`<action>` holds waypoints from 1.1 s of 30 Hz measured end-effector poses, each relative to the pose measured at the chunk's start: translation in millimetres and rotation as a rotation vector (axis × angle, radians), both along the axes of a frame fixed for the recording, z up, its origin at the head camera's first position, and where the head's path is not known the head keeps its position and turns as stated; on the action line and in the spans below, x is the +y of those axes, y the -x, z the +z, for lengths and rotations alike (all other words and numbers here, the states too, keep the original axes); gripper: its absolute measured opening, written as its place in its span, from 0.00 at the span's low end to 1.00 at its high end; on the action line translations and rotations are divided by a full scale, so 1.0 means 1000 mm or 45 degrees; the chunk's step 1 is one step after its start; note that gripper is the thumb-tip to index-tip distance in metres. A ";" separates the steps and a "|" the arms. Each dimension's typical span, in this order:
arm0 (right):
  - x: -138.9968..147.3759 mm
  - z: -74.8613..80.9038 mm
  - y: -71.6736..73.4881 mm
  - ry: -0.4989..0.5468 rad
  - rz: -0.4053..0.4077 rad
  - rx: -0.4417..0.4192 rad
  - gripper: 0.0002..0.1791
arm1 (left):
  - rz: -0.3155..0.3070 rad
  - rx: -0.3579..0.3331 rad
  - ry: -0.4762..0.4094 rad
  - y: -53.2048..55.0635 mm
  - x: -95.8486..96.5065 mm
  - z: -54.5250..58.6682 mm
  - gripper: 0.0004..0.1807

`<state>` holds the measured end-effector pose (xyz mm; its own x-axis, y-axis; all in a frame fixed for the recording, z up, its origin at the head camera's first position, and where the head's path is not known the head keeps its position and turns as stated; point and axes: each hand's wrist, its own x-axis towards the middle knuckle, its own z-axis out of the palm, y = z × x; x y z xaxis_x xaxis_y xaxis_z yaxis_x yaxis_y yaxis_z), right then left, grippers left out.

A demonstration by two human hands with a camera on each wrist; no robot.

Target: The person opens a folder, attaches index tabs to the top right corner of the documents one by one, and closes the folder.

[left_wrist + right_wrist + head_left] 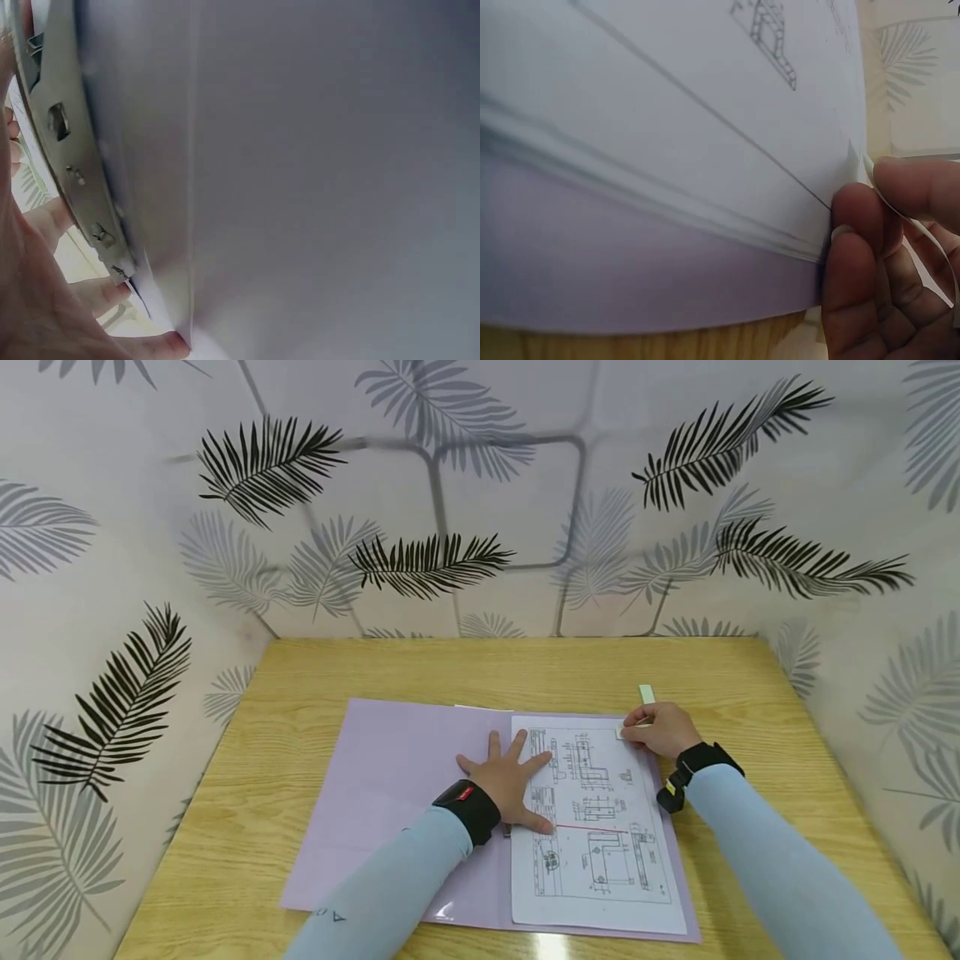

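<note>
A lilac folder point(397, 793) lies spread on the table, with a stack of white sheets point(600, 906) bearing technical drawings on its right side. My left hand point(506, 785) rests with fingers spread across the sheets' left edge, over the metal binder clip point(75, 157). At the sheets' top right corner, my right hand point(660, 731) pinches a thin pale paper strip point(922, 232) between thumb and fingers. One pale end point(620, 732) of it shows at the fingertips, over the top sheet. A pale green strip point(647, 694) juts out just beyond that hand.
The folder lies on a wood-grain table point(247, 827). Leaf-patterned cloth walls point(480, 493) rise behind and at both sides of it. A white edge point(480, 707) pokes out past the folder's top. Wristbands point(471, 810) circle both wrists.
</note>
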<state>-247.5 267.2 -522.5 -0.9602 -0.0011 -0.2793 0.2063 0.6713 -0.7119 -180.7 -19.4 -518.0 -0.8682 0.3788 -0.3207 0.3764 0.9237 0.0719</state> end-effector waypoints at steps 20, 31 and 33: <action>-0.006 -0.006 0.001 -0.074 0.018 0.030 0.11 | 0.006 0.008 0.003 -0.003 0.000 0.005 0.65; -0.007 -0.007 0.001 -0.098 0.021 0.038 0.10 | 0.013 0.021 0.007 0.000 0.000 -0.004 0.66; -0.007 -0.007 0.001 -0.104 0.018 0.034 0.10 | 0.014 0.019 0.011 0.000 0.000 -0.003 0.66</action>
<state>-248.1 260.4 -529.7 -0.9673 0.0069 -0.2535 0.1782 0.7300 -0.6598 -180.3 -19.0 -520.7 -0.8770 0.3665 -0.3106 0.3673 0.9283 0.0583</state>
